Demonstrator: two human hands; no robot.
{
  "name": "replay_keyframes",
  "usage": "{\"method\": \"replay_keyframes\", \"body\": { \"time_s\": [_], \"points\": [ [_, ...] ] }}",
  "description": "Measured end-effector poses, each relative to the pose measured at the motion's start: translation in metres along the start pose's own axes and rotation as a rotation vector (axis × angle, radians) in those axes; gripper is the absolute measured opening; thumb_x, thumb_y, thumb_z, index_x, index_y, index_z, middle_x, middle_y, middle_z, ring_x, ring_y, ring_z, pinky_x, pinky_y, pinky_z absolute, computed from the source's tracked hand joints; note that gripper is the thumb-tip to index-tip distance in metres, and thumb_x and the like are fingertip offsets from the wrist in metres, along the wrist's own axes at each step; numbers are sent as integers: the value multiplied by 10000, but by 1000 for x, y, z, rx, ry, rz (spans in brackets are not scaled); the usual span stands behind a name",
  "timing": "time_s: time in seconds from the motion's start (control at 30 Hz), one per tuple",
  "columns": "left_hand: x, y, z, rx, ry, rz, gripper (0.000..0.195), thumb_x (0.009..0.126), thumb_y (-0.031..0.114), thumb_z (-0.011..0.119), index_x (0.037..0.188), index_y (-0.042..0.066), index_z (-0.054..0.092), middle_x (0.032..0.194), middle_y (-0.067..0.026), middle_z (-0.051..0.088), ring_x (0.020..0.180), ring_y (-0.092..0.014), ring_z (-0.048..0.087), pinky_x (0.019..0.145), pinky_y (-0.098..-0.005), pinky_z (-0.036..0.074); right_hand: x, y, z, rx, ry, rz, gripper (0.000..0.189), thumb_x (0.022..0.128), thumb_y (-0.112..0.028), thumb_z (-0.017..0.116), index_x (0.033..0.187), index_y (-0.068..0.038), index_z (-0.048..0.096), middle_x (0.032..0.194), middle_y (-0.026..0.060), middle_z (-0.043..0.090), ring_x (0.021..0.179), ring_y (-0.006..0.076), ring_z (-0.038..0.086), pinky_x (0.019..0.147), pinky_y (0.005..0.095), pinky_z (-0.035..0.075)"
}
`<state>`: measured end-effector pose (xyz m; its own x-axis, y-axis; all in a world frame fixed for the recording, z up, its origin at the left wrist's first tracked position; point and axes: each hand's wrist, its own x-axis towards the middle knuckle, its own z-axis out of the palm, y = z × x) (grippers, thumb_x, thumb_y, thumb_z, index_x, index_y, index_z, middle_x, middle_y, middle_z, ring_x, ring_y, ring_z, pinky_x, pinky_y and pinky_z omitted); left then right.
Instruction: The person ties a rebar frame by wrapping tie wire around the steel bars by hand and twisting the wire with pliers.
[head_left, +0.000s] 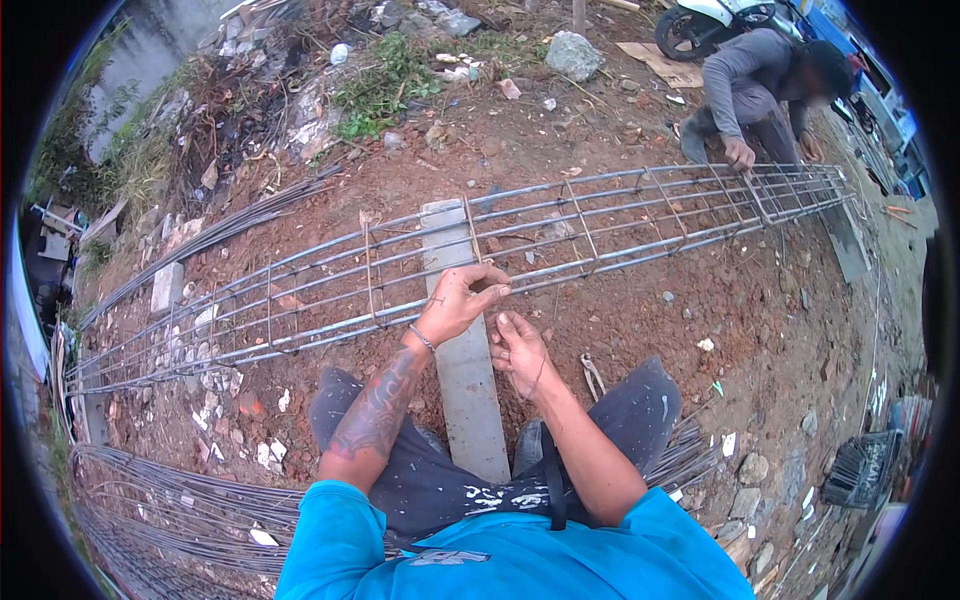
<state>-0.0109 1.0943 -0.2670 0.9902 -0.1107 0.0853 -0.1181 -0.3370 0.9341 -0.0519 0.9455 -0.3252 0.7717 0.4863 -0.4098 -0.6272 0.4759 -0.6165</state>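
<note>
A long steel rebar cage (412, 238), made of lengthwise bars tied to stirrups, runs across the ground before me. My left hand (459, 300) has its thumb and fingers closed around the near lower bars, beside a stirrup (472, 229). Just below, my right hand (523, 352) is raised with curled fingers, apart from the bars. A thin line like tie wire shows by its palm, but whether the fingers pinch it is unclear. Under the cage a grey plank (472, 405) extends between my legs. Metal pincers (592, 376) lie on the soil by my right knee.
A co-worker (750, 94) crouches at the cage's far right end, one hand on it. Another board (846, 244) supports that end. Loose rebar lies at left (217, 225) and behind my left side (187, 502). A concrete block (166, 287), rock (573, 55) and motorcycle (694, 34) stand around.
</note>
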Motion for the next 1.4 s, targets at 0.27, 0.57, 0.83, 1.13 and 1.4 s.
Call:
{"method": "replay_keyframes", "body": {
  "time_s": [0.27,0.57,0.83,1.13,1.4],
  "points": [
    [-4,11,-7,102,-11,161,139,815,128,672,834,-9,652,790,-82,664,738,-161,615,705,-307,481,-16,1,3,-218,193,-46,411,915,-457,553,769,-74,527,587,-74,374,486,32,324,425,206,255],
    [-12,10,6,-144,145,-54,236,871,197,646,799,-27,664,732,-45,668,690,-74,579,645,-243,463,-16,3,-3,-860,301,-551,453,926,-375,518,663,-9,560,549,80,506,523,157,452,507,355,368],
    [-2,-7,12,-96,145,-112,259,879,216,633,804,-28,678,695,-17,650,629,-54,534,591,-230,439,-9,8,-5,-823,426,-619,271,927,-247,526,862,-2,623,678,133,595,627,227,579,624,361,457],
    [20,-32,-18,212,300,-64,227,833,166,617,969,-7,676,802,-126,682,712,-182,639,681,-313,501,23,41,-76,-711,605,-400,152,909,-110,555,992,-4,626,962,101,652,897,168,590,833,306,445],
    [18,-46,-14,302,185,-123,340,765,271,688,960,-8,676,806,-179,651,762,-319,633,710,-390,492,73,39,-50,-457,359,-266,164,926,-163,573,1055,-65,596,756,-42,519,583,33,419,504,186,349]
  ]
}}
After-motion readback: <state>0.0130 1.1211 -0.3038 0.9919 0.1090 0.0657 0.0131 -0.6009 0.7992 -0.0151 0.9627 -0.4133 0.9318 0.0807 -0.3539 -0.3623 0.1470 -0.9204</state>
